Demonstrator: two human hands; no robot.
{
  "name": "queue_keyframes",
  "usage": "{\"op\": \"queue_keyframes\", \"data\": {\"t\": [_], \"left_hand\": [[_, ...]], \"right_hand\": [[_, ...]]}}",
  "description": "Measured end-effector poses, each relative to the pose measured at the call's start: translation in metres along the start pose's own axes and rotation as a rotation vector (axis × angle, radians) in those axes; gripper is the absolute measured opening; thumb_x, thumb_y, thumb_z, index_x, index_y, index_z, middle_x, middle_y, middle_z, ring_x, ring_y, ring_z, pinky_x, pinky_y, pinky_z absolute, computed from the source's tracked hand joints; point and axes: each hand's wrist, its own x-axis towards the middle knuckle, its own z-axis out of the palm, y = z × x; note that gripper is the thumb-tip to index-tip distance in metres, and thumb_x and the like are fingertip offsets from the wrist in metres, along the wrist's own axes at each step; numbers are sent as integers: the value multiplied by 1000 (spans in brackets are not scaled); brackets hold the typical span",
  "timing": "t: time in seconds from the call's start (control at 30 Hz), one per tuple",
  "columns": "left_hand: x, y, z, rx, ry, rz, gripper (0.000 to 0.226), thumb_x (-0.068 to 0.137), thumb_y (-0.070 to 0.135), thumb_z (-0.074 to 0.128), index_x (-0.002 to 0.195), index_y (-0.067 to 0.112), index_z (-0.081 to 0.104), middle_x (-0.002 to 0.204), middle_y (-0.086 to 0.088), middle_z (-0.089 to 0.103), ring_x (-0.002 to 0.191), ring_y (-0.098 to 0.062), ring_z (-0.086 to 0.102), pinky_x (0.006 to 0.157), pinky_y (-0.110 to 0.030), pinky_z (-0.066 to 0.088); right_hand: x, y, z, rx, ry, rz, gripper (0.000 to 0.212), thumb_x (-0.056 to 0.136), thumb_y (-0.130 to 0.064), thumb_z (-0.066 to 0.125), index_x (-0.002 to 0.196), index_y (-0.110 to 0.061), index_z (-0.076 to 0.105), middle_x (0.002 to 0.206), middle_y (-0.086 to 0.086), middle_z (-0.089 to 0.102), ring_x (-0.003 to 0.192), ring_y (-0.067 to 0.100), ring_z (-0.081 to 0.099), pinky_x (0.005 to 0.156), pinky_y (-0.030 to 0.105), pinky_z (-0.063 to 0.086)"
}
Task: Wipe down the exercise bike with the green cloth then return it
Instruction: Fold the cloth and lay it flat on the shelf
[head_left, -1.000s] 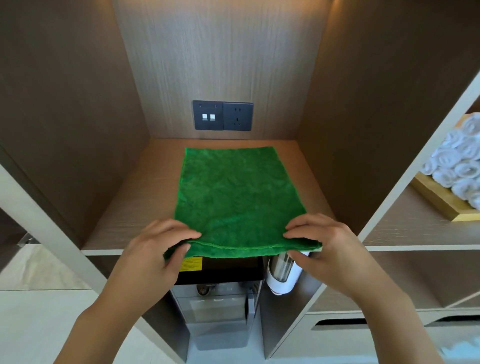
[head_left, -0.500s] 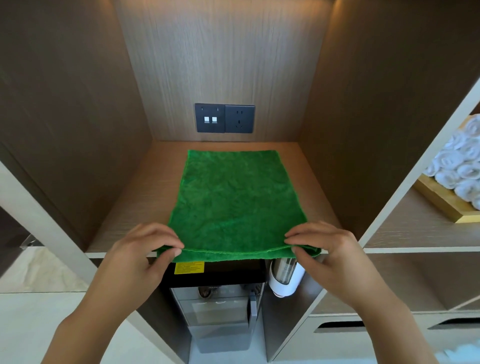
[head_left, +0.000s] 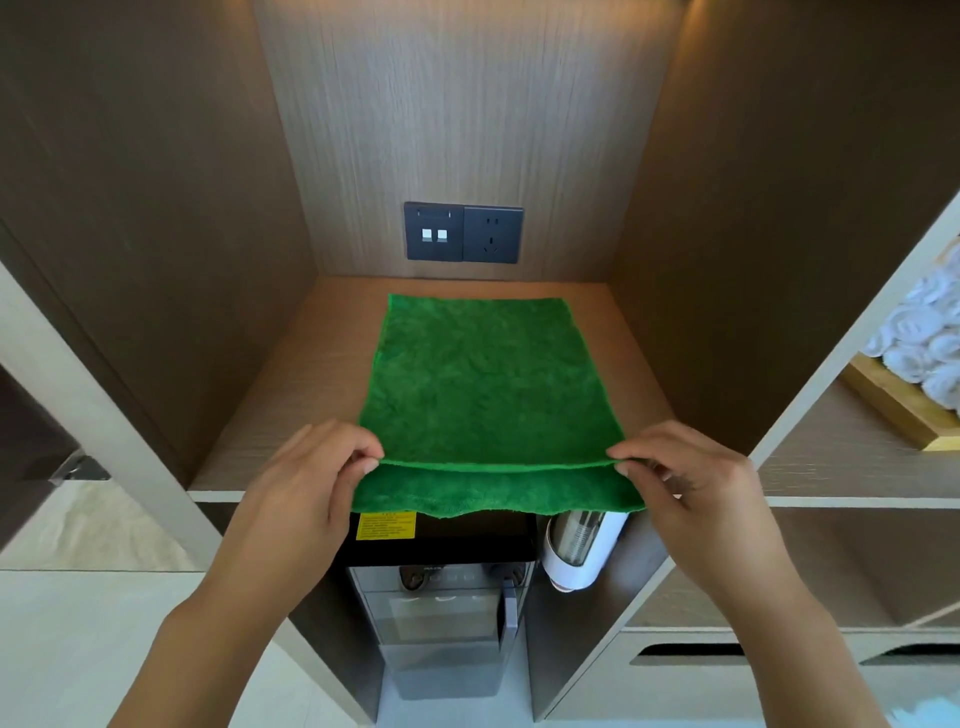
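Note:
The green cloth (head_left: 483, 384) lies spread flat on the wooden shelf (head_left: 291, 395) inside a cabinet niche. Its near part is lifted off the shelf, and a strip of it hangs over the shelf's front edge. My left hand (head_left: 306, 483) pinches the cloth's near left corner between thumb and fingers. My right hand (head_left: 691, 478) pinches the near right corner the same way. The exercise bike is not in view.
A dark switch and socket plate (head_left: 464, 232) sits on the niche's back wall. Below the shelf stand a water dispenser (head_left: 441, 592) and a cup holder (head_left: 579, 545). Rolled white towels (head_left: 930, 338) in a wooden tray fill the shelf to the right.
Both hands have raised the cloth's near edge and drawn it a little toward me, so a strip now hangs in front of the shelf edge. The grip on both corners is unchanged.

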Motion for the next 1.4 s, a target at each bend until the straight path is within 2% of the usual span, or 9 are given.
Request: {"op": "queue_keyframes", "data": {"t": [0.13, 0.3, 0.43, 0.6, 0.73, 0.8, 0.9, 1.07, 1.4], "left_hand": [[4, 7, -13, 73, 39, 76, 16, 102, 15, 50, 94, 19, 64, 89, 16, 52, 80, -14, 49, 69, -29, 40], [-10, 5, -11, 132, -34, 157, 17, 101, 17, 51, 92, 21, 65, 88, 14, 56, 79, -16, 52, 62, -39, 49], [-20, 0, -4, 112, -140, 152, 13, 98, 25, 55, 91, 29, 66, 89, 21, 57, 81, -5, 53, 64, -32, 47], [-13, 9, -18, 33, -110, 40, 12, 95, 40, 56, 90, 37, 67, 81, 26, 62, 76, -2, 63, 62, -23, 49], [35, 17, -9, 23, -110, 16, 22, 105, 37, 53, 117, 30, 70, 111, 20, 67, 104, -1, 61, 84, -29, 50], [69, 16, 9, 85, -244, -24, 42, 107, 43, 48, 145, 26, 57, 144, 9, 56, 135, -11, 48, 110, -33, 41], [112, 6, 44, 158, -436, -99, 68, 107, 54, 41, 165, 21, 27, 172, -3, 23, 160, -24, 18, 130, -43, 18], [115, -17, 72, 297, -554, -184, 82, 101, 73, 23, 168, 28, 10, 177, 2, 3, 163, -22, -1, 131, -48, 5], [67, 2, 53, 318, -551, -157, 107, 78, 91, -12, 167, 34, 0, 176, 9, -7, 162, -15, -8, 132, -45, 3]], "right_hand": [[2, -11, -12, -34, 54, -51, 23, 87, 12, 75, 99, -7, 81, 99, -3, 72, 85, 10, 71, 68, 25, 59], [-6, -5, -18, -51, -84, -65, 33, 81, 18, 76, 89, -14, 79, 96, -9, 70, 86, 12, 72, 69, 33, 61], [-11, 1, -12, -57, -217, -15, 44, 68, 19, 80, 78, -24, 76, 88, -16, 67, 78, 11, 68, 66, 33, 57], [2, -13, -15, 104, -227, 21, 27, 76, 4, 61, 76, -19, 75, 84, -12, 67, 75, 14, 68, 63, 29, 53], [47, -15, 9, 121, -162, 64, 25, 92, -2, 60, 102, -16, 78, 102, -7, 68, 80, 4, 63, 69, 23, 46], [80, -6, 32, -7, -251, 123, 29, 103, -16, 60, 131, -18, 71, 133, -2, 65, 112, -1, 61, 98, 34, 51], [120, 4, 68, -241, -516, 238, 62, 109, -46, 51, 163, -21, 37, 172, 1, 29, 160, 21, 23, 130, 44, 21], [118, 19, 91, -374, -697, 265, 79, 106, -68, 30, 170, -26, 11, 178, -5, 3, 164, 18, 0, 131, 43, 3], [73, -3, 68, -404, -702, 194, 87, 100, -79, 19, 170, -30, 3, 177, -12, -6, 163, 10, -8, 132, 39, -1]]}}
